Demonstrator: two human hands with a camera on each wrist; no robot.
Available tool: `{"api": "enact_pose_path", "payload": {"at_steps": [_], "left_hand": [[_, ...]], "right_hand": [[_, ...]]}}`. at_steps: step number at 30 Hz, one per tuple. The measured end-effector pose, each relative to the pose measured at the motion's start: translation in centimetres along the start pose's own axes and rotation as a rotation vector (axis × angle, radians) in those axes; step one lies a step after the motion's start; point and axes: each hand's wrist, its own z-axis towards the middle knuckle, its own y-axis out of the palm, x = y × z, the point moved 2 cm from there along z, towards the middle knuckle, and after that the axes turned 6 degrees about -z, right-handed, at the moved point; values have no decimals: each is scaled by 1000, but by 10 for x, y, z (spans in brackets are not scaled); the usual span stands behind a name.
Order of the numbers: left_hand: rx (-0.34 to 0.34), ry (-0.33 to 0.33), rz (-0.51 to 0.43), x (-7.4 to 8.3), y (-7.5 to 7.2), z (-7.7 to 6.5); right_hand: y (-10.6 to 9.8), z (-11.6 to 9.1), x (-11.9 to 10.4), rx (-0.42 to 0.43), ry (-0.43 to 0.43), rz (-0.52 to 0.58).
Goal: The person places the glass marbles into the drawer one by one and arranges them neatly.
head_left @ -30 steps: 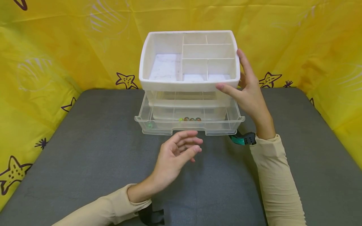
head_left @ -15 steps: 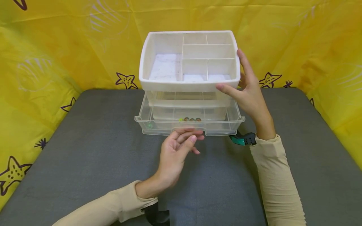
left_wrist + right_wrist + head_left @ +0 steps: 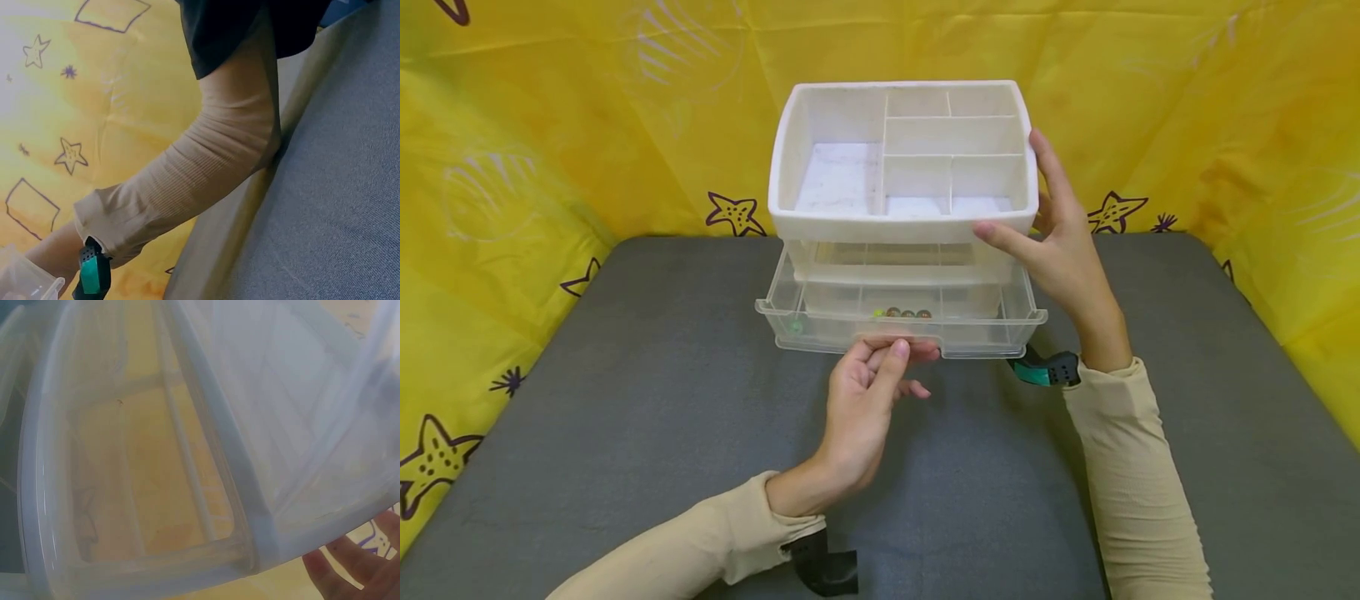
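A white plastic drawer organizer (image 3: 835, 228) with a divided top tray stands at the back of the table. Its clear bottom drawer (image 3: 988, 340) is pulled out toward me. With thumb and fingers my left hand (image 3: 859, 417) pinches the drawer's front edge at the middle notch. Several small marbles (image 3: 908, 315) lie along the drawer, and a green one (image 3: 796, 325) is in its left part. My right hand (image 3: 1063, 250) holds the organizer's right side, thumb on the front rim. The right wrist view shows its fingertips (image 3: 322, 569) at the organizer's edge.
Yellow cloth (image 3: 655, 125) with starfish drawings hangs behind and at both sides of the dark grey table (image 3: 647, 400). A black and teal wrist strap (image 3: 1045, 368) is on the right wrist, close to the drawer's right corner.
My left hand has moved up to the drawer front, and its thumb has closed against the notch. The drawer's front has shifted slightly upward. The right hand has stayed in place.
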Motion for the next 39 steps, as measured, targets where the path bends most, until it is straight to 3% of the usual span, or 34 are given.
{"api": "enact_pose_path", "payload": {"at_steps": [20,39], "left_hand": [[63,40,6,-3,1,13],[74,102,-22,-10,4,39]], "right_hand": [[-1,-2,-1,13,11,-1],[-4,-3,-1,-9,26,29]]}}
